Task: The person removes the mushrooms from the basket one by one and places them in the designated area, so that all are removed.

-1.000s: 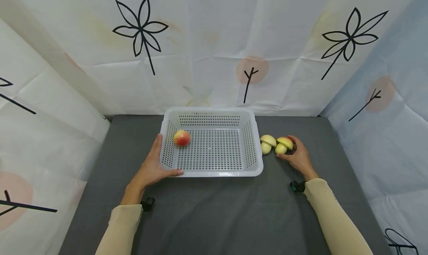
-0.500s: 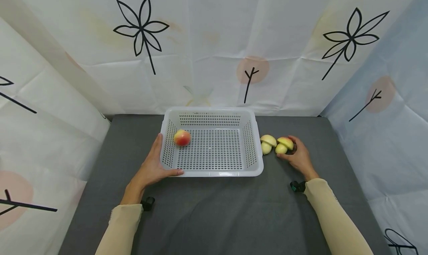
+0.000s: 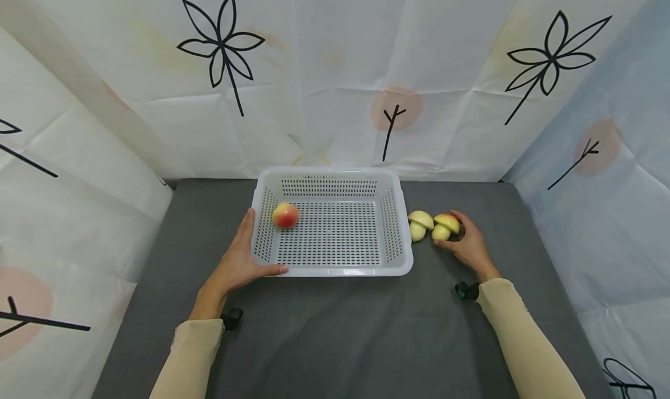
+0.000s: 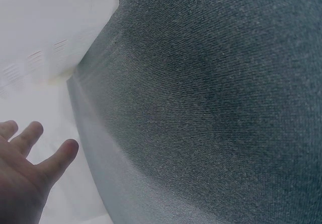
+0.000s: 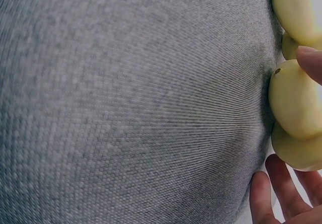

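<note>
A white perforated plastic basket [image 3: 335,265] stands on the table's far side. In it, near the left wall, lies a round red-and-yellow fruit [image 3: 285,216]. My left hand [image 3: 243,262] rests against the basket's left front corner, fingers along the side and thumb on the front rim; the left wrist view shows these fingers spread. Right of the basket, two yellow-green mushroom-shaped toys are side by side. The left mushroom [image 3: 420,225] is by the basket wall. My right hand [image 3: 467,245] holds the right mushroom [image 3: 445,227], reddish on its cap, between thumb and fingers.
Dark grey cloth [image 3: 335,335] covers the table. White curtains with printed flowers [image 3: 335,96] hang behind and at both sides, close to the table's edges. A small black device [image 3: 467,291] is worn on each wrist.
</note>
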Demonstrator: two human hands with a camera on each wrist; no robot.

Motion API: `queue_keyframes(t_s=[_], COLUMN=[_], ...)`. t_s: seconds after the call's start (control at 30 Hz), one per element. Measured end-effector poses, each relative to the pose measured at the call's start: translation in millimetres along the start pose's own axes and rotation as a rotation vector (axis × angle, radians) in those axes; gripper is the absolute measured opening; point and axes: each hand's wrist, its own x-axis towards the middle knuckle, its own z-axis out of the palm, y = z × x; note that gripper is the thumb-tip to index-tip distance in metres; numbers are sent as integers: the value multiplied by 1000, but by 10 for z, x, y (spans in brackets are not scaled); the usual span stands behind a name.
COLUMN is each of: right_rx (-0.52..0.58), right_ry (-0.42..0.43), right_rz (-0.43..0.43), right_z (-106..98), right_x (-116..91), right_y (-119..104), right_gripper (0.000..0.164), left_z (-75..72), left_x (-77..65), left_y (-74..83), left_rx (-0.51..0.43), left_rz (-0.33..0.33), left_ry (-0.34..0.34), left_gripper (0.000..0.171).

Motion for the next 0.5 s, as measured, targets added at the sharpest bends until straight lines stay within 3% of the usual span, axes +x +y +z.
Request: queue_keyframes(t_s=[0.5], right_rx=[-21], right_ry=[45], right_rz=[13], right_z=[-35], right_x=[-28], right_y=[-47], right_gripper=[91], left_z=[-2], left_x=[-7], left_y=[17], left_rx=[-5], left_rz=[11], left_ry=[1], left_gripper=[147])
